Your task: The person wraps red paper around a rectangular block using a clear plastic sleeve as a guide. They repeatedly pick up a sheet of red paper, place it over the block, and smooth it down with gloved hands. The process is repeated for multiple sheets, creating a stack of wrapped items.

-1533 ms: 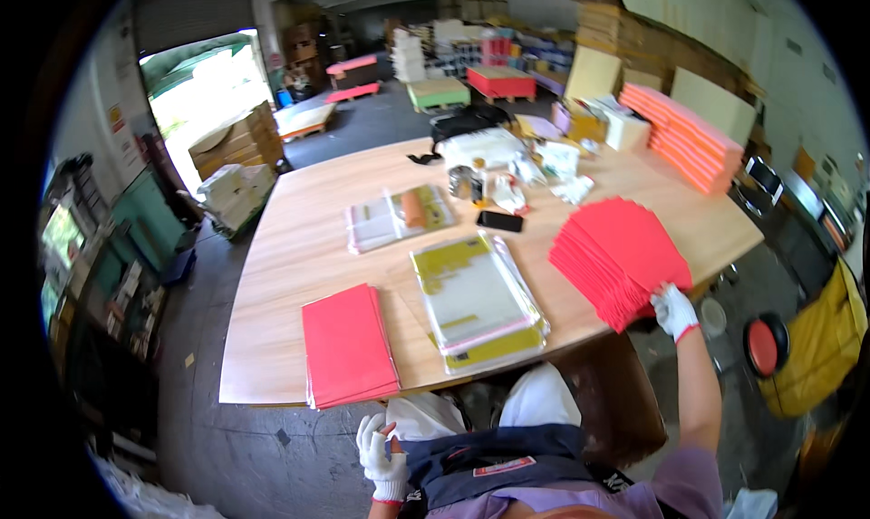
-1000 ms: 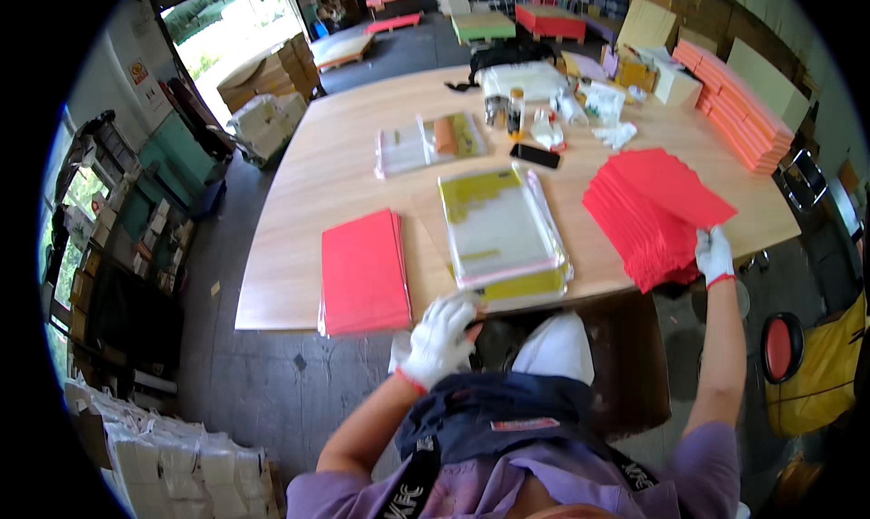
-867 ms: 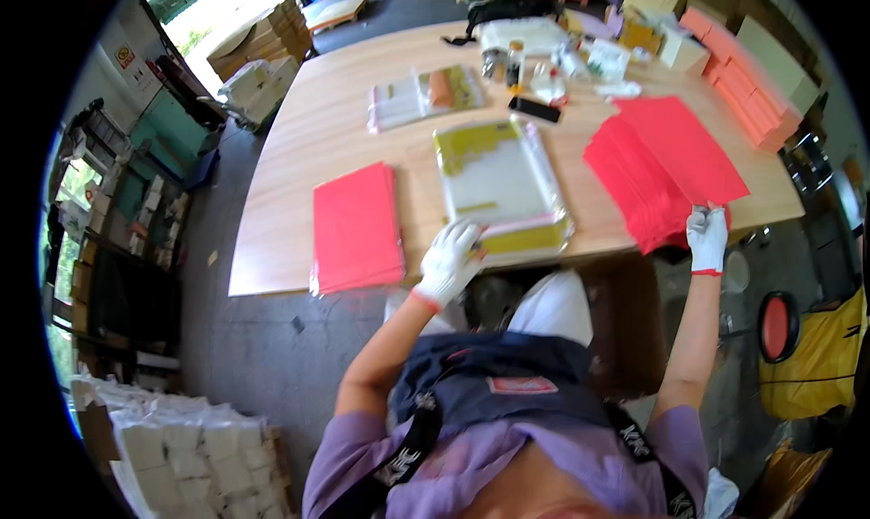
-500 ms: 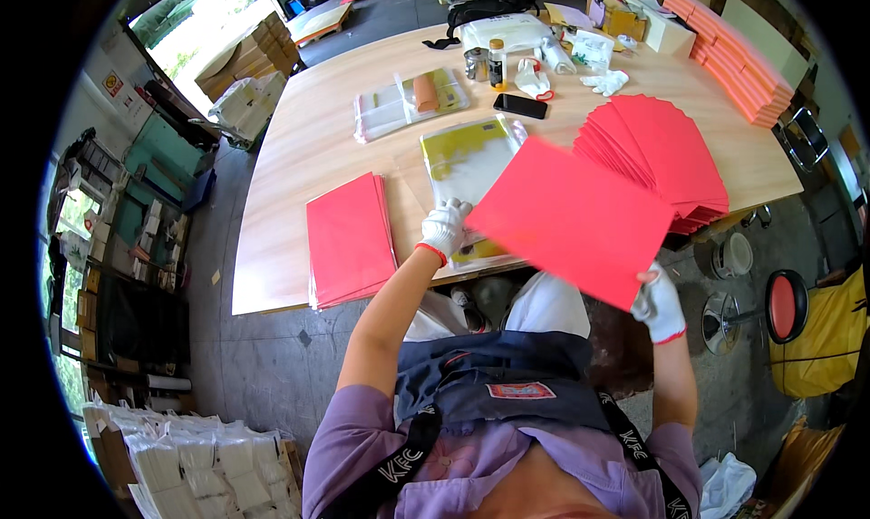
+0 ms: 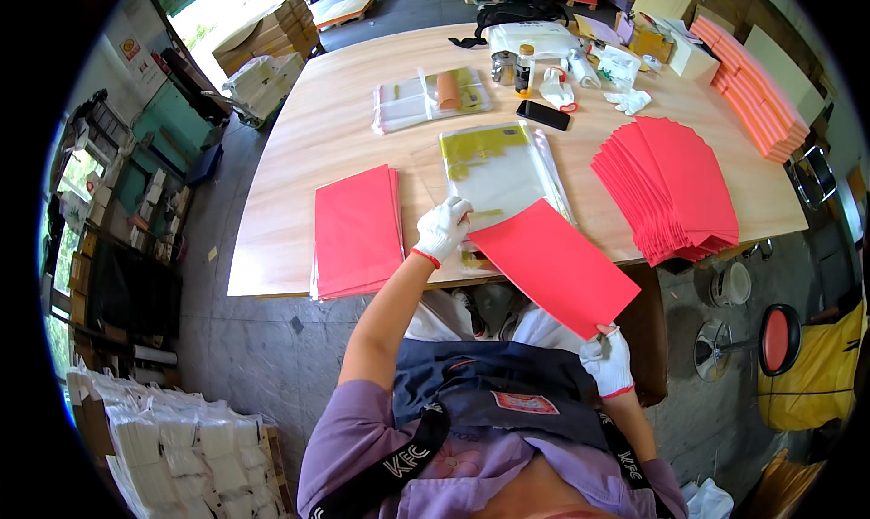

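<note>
A red sheet of card (image 5: 562,270) slants over the table's front edge, slightly bowed. My gloved right hand (image 5: 607,360) grips its near right corner. My gloved left hand (image 5: 443,226) is closed at the sheet's far left corner, fingertips pinched together; what they hold, if anything, I cannot make out. Beneath and beyond the sheet lies a stack of clear plastic bags (image 5: 512,179) with a yellow-green print. To the left is a pile of red sheets (image 5: 356,234), with clear plastic showing at its edges. A fanned stack of red sheets (image 5: 671,188) lies on the right.
On the wooden table (image 5: 308,120) are another bundle of plastic bags (image 5: 421,102), a black phone (image 5: 544,114), a bottle (image 5: 525,71), a metal can (image 5: 503,68) and a spare white glove (image 5: 628,100). Pink foam sheets (image 5: 752,93) are piled at the far right. A stool (image 5: 781,338) stands right.
My right hand has moved left and toward my body, bringing the red sheet lower and off the fanned stack. My left hand stays near the bags. The view has shifted slightly.
</note>
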`<state>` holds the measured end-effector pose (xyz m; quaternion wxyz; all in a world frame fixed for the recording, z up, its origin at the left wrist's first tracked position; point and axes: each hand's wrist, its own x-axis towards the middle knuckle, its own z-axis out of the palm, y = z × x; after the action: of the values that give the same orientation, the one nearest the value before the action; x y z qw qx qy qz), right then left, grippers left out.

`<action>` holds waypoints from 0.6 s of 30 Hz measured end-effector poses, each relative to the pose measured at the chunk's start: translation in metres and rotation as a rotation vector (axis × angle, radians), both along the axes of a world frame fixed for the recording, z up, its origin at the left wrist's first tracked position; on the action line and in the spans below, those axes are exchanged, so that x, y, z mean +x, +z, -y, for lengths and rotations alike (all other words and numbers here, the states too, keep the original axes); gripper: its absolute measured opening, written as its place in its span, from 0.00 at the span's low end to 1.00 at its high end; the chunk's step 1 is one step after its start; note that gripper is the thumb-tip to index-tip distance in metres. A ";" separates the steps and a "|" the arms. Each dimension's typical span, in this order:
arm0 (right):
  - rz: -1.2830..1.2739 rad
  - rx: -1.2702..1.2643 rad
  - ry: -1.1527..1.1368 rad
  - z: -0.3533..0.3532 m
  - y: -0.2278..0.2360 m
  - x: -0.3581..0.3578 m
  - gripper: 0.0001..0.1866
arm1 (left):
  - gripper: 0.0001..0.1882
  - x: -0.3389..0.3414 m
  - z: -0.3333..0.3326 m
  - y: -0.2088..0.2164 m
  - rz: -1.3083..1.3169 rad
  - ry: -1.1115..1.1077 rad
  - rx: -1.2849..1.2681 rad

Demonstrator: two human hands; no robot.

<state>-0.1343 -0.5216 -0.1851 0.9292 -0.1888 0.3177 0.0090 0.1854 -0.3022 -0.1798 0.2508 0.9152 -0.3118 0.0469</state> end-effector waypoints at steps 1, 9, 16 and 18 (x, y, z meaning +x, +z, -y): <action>0.073 0.036 0.031 0.003 -0.001 -0.002 0.05 | 0.10 -0.001 0.002 0.005 0.011 -0.057 -0.077; 0.137 -0.137 -0.047 -0.006 0.009 0.002 0.06 | 0.16 -0.001 0.000 0.037 -0.278 -0.304 -0.329; 0.205 -0.303 -0.112 -0.045 0.034 0.007 0.10 | 0.28 -0.061 0.019 0.007 0.050 -0.127 -0.665; 0.287 -0.400 -0.060 -0.051 0.036 0.004 0.11 | 0.42 -0.080 0.040 -0.026 -0.531 0.115 -1.268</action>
<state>-0.1305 -0.4706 -0.1489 0.9088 -0.3587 0.1832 -0.1085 0.1051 -0.3424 -0.2053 0.8026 0.5875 -0.1030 0.0075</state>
